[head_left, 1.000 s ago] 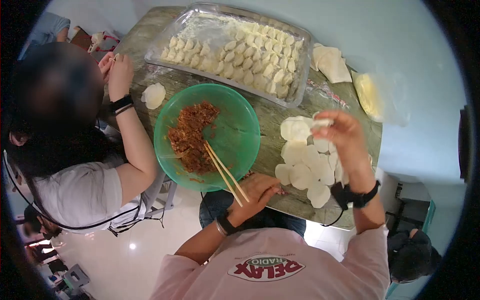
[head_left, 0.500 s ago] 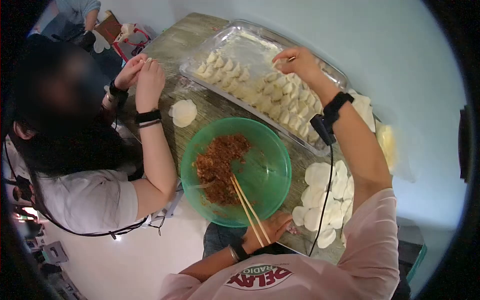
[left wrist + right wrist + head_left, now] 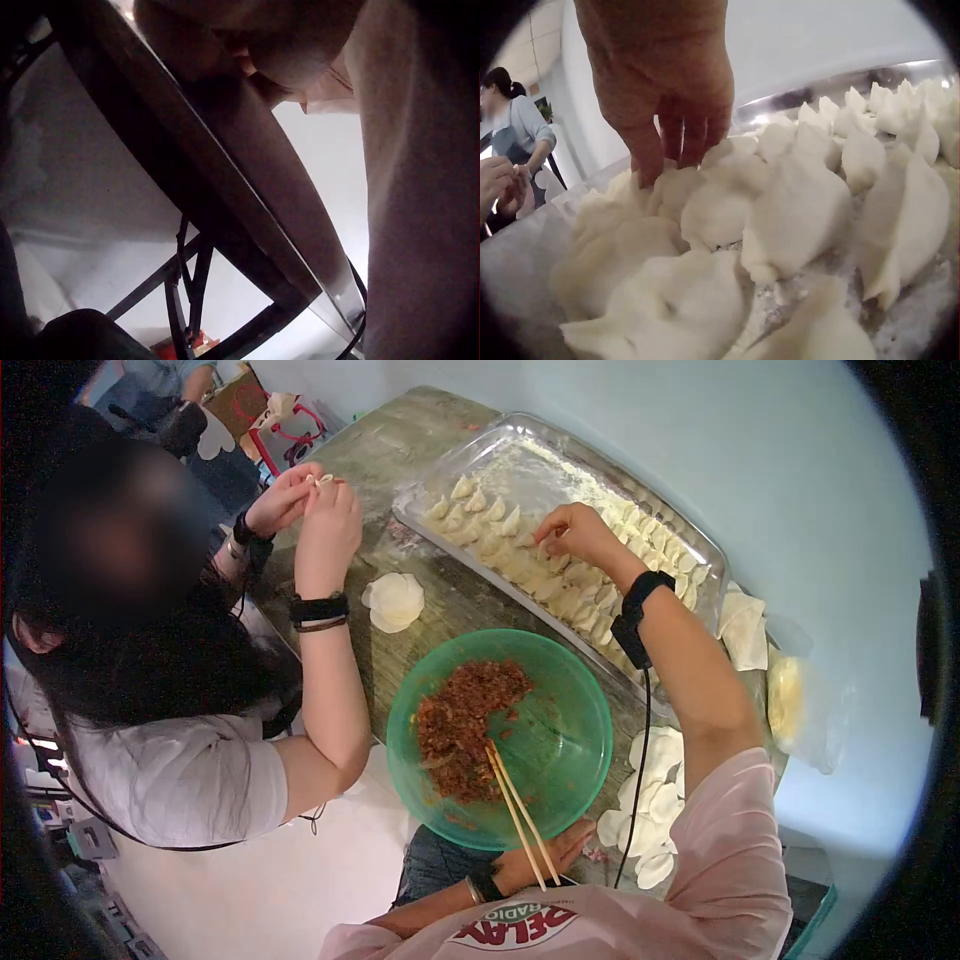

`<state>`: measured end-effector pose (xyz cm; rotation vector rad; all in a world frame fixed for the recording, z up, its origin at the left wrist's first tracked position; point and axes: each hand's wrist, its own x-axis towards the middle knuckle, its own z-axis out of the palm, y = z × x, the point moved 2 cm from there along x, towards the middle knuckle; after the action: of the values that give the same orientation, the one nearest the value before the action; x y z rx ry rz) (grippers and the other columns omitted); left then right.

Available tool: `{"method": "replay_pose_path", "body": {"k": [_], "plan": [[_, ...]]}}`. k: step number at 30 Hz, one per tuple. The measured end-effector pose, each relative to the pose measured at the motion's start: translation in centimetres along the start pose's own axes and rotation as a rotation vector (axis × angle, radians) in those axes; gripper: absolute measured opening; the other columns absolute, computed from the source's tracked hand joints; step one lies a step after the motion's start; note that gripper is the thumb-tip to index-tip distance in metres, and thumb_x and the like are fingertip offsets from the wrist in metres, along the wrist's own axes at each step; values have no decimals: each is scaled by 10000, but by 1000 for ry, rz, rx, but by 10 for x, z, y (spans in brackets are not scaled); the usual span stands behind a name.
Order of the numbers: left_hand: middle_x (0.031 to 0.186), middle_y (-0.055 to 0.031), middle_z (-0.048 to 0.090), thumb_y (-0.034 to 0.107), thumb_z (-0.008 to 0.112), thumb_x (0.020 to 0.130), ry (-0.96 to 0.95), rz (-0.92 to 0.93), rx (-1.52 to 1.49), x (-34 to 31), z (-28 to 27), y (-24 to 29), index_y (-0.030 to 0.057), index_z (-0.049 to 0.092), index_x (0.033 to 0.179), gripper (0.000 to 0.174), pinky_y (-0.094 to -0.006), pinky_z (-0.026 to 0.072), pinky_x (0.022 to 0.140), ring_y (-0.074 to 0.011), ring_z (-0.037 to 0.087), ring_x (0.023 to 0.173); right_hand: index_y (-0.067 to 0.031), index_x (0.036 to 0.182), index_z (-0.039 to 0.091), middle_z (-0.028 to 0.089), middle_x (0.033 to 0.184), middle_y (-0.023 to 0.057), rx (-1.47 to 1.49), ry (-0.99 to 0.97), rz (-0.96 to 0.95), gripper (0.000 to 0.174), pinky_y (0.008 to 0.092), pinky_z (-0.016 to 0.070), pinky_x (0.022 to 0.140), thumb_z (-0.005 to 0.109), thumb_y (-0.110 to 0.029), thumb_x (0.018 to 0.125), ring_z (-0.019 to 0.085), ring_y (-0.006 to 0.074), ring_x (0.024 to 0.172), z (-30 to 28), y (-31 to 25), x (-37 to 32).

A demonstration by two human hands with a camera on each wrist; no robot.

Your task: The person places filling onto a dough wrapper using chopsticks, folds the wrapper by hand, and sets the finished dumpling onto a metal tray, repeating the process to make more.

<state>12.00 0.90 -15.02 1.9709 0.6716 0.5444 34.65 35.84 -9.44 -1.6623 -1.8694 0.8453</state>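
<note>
Over the metal tray [image 3: 715, 560], my right hand [image 3: 580, 532] reaches down, thumb and fingers pinched round a dumpling at the end of a row. In the right wrist view this hand [image 3: 664, 82] has its fingertips down among the dumplings [image 3: 795, 214], which partly hide what it pinches. My left hand [image 3: 545, 858] lies relaxed at the table edge, beside the green bowl [image 3: 590, 780] and under the chopsticks [image 3: 520, 815], holding nothing visible. Brown filling [image 3: 465, 720] sits in the bowl. The left wrist view is dark and shows the table's underside.
Round wrappers [image 3: 655, 800] overlap to the right of the bowl; a few more [image 3: 395, 602] lie at its upper left. Another person [image 3: 330, 540] at the left pinches a small piece of dough. A cloth [image 3: 742, 628] and a yellow bag [image 3: 786, 695] are right of the tray.
My right hand has gone from above the wrappers to the tray, carrying a white piece, then lower and leftward along the dumplings. The head view has shifted. My left hand stays by the bowl.
</note>
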Motion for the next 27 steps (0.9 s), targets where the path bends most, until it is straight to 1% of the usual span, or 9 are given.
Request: {"method": "replay_pose_path", "body": {"k": [2,5,11,14,16,20,23,25,27], "plan": [[850,-110,603,112,584,847,129,98,-59,-3,7,-5,102,487,1143,312,-383,489,664,-288,597,741,-43,793,699,656,750,87,-29,45,5,193,322,482,592,651,46,628,611,184,649,1,0,0],[856,-114,601,130,572,857,175,137,-64,-4,10,-8,93,504,1116,270,-379,489,658,-295,597,747,-36,786,691,648,764,98,-28,47,51,189,337,487,596,645,42,619,617,213,655,1,-1,0],[888,-113,613,169,560,869,100,89,-50,-2,8,-6,95,514,1120,266,-366,502,678,-301,604,771,-19,759,673,629,798,111,-125,146,-145,171,336,490,595,640,31,600,633,237,693,5,-5,0],[893,-113,617,172,568,865,139,107,31,-5,14,-12,103,516,1130,280,-373,501,683,-304,607,775,-17,742,672,638,753,112,-143,207,-137,151,332,489,589,629,26,604,634,230,666,6,3,1],[900,-114,622,173,580,858,153,106,52,-4,8,-8,112,516,1140,296,-378,501,685,-305,610,779,-16,729,672,641,689,114,-9,131,4,143,327,489,585,620,26,603,628,231,632,6,2,1],[909,-115,626,165,604,841,235,140,75,-1,1,0,126,509,1154,329,-377,502,681,-302,614,781,-11,713,669,633,630,116,-50,120,-49,131,322,489,577,607,32,606,623,226,599,5,1,0],[909,-111,627,164,602,843,219,116,22,3,-7,6,119,521,1135,307,-373,501,680,-294,619,784,-19,745,671,646,702,131,-115,87,-52,151,334,492,602,617,32,613,631,245,655,3,-2,-6],[908,-107,627,166,601,842,201,112,-3,3,0,-1,116,520,1131,304,-373,500,674,-293,618,783,-39,789,676,649,804,137,-301,151,-132,191,360,490,663,638,31,615,626,271,759,-3,-8,-13],[906,-102,626,167,600,842,184,108,-23,3,0,-1,112,519,1127,302,-373,498,667,-292,618,781,-50,810,676,643,845,136,-288,136,-67,215,372,483,694,645,35,615,615,281,807,-8,-13,-17]]}}
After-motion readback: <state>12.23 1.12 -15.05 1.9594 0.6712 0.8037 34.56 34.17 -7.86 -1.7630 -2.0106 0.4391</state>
